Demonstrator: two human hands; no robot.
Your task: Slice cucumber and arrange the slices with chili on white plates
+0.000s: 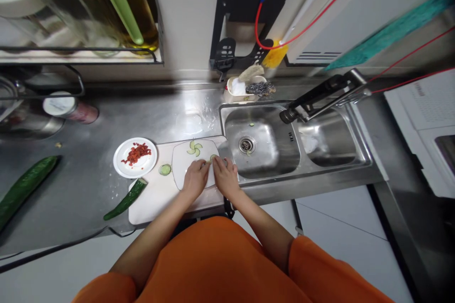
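My left hand (195, 177) and my right hand (226, 177) meet over the right side of a square white plate (181, 163) with a thin dark rim. Their fingertips are closed around a small pale-green cucumber slice (212, 157), partly hidden by the fingers. Farther back on the plate, several thin cucumber slices (194, 148) form a curved, petal-like pattern. The plate rests on a white cutting board (149, 208). To its left lies a small pile of round cucumber slices (165, 169). A cut cucumber (128, 200) lies across the board's left edge.
A round white plate (119, 164) holds small red pieces. A whole cucumber (26, 187) and a jar (71, 106) are at left. On the right are a double sink (263, 170), a black faucet (316, 97) and a sponge holder (243, 98). A bottle rack (106, 56) overhangs the counter.
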